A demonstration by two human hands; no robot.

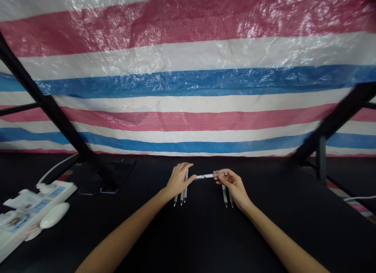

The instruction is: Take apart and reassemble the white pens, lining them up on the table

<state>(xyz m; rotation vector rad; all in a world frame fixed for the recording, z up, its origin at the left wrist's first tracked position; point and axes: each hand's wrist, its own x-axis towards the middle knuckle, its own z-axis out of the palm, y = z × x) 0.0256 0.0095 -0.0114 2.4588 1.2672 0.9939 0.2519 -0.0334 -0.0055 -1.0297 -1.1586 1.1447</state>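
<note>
A white pen with a grey grip (205, 176) lies level between my hands. My right hand (235, 187) pinches its grey end, the tip pointing right. The thumb of my left hand (178, 179) is at the pen's other end, its fingers spread over several white pens (182, 196) that lie side by side with their tips toward me. Whether the thumb touches the held pen is hard to tell. Below my right hand lie more pens (225, 196), tips also toward me, partly covered by that hand.
A white power strip (35, 210) with plugs and a white oval object (55, 215) sit at the left of the black table (188, 237). Black metal legs (64, 128) slant at both sides. A striped sheet (188, 104) hangs behind.
</note>
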